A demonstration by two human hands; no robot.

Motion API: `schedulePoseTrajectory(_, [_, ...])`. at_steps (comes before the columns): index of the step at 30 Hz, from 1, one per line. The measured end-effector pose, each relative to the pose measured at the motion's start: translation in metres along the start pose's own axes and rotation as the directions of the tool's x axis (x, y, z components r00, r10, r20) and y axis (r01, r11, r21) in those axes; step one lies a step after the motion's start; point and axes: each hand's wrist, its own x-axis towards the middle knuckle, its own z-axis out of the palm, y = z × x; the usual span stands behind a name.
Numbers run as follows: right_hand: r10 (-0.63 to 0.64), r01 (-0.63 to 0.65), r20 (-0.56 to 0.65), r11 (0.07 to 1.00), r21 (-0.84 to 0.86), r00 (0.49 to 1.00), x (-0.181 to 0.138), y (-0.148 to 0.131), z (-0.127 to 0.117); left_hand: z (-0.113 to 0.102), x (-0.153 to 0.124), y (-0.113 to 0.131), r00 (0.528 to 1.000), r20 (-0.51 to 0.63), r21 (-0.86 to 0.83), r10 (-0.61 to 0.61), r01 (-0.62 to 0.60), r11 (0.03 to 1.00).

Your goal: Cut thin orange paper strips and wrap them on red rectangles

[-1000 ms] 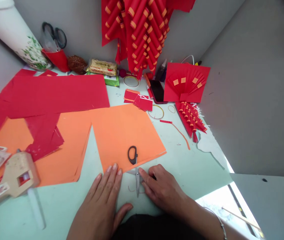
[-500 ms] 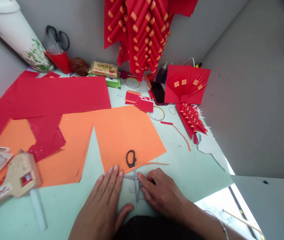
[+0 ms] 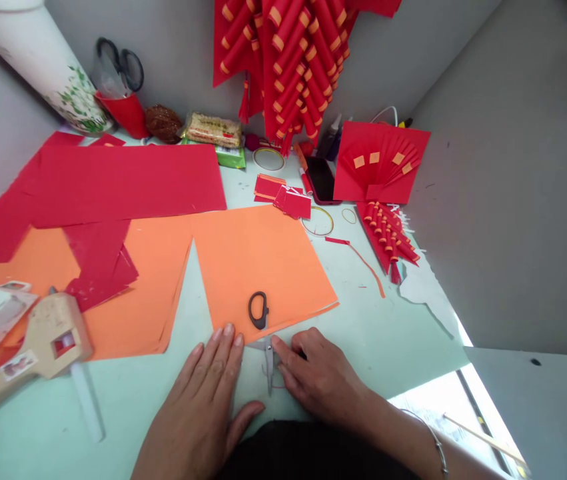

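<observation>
- The left hand (image 3: 208, 393) lies flat on the pale green table (image 3: 393, 333), fingers spread, holding nothing; its fingertips touch the near edge of the smooth orange paper sheet (image 3: 258, 260).
- The right hand (image 3: 318, 380) rests with fingers curled beside the small black-handled metal scissors (image 3: 263, 333), fingertips touching the blades.
- Far back, a red paper cup (image 3: 126, 113) holds big black scissors (image 3: 118, 63).

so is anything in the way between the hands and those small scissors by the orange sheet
Nothing visible is. The small scissors lie on the table between both hands. The right hand has its fingertips at the blades, and the left hand lies flat just beside them, fingertips on the near edge of the orange sheet.
</observation>
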Motion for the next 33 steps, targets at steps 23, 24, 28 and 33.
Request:
schedulePoseTrajectory(23, [-0.027,0.028,0.058,1.0,-0.014,0.998,0.002,-0.007,0.002,0.0,0.001,0.002,0.999,-0.036,-0.021,-0.013,0.013,1.0])
schedulePoseTrajectory(24, [-0.03,0.031,0.058,0.999,-0.014,0.998,0.002,-0.008,0.002,0.0,0.001,0.002,0.999,-0.035,-0.014,-0.013,0.012,1.0])
schedulePoseTrajectory(28, [-0.051,0.052,0.063,0.999,-0.004,0.997,0.004,-0.009,0.004,0.0,0.002,0.002,0.999,-0.031,0.014,-0.006,0.007,1.0])
schedulePoseTrajectory(33, [-0.063,0.062,0.041,0.998,0.008,0.997,0.007,-0.011,0.003,-0.002,0.002,0.001,1.0,-0.029,0.02,0.01,-0.009,1.0])
